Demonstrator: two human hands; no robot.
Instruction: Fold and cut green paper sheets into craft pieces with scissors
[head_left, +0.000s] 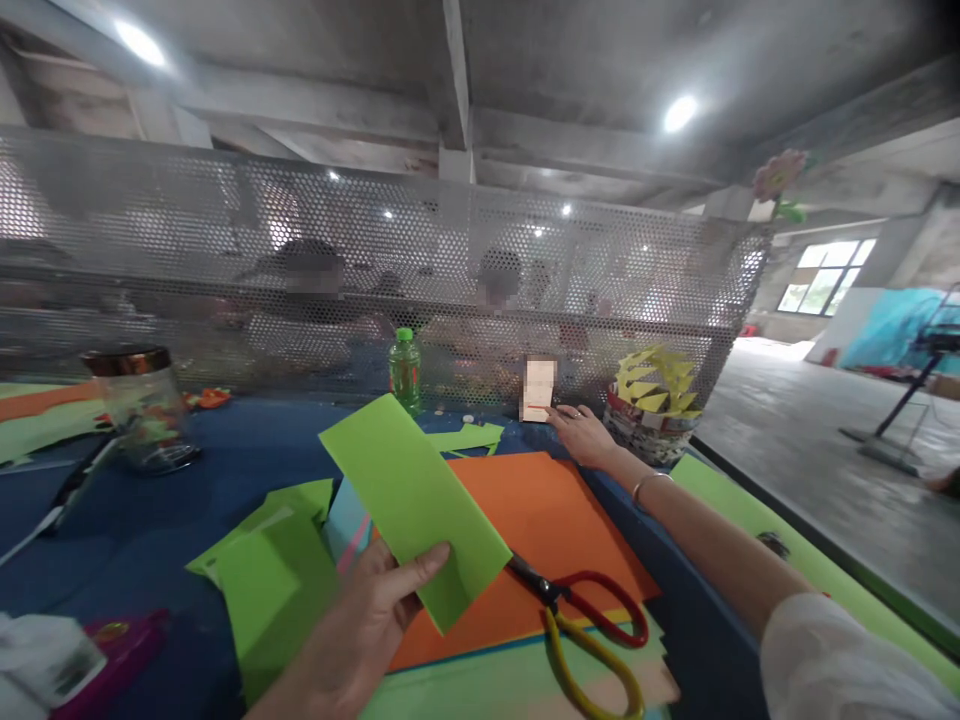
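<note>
My left hand (390, 600) grips a green sheet of paper (412, 500), thumb on top and fingers beneath. The strip is held tilted above an orange sheet (540, 510). My right hand (581, 432) reaches forward, fingers stretched out to the lower edge of a small upright panel (539, 390). The panel's face is blurred, and a thin red line shows near the fingertips; I cannot tell what it is. Scissors (555, 592) with one red and one yellow handle lie on the orange sheet, their blade tips hidden by the green paper.
Green offcuts (281, 565) lie at left, beside a lidded jar (146, 410). A green-capped bottle (405, 370) and a basket (652, 425) of yellow folded paper stand along the perforated metal screen (420, 240). A purple-and-white object (82, 655) is near left. People sit beyond the screen.
</note>
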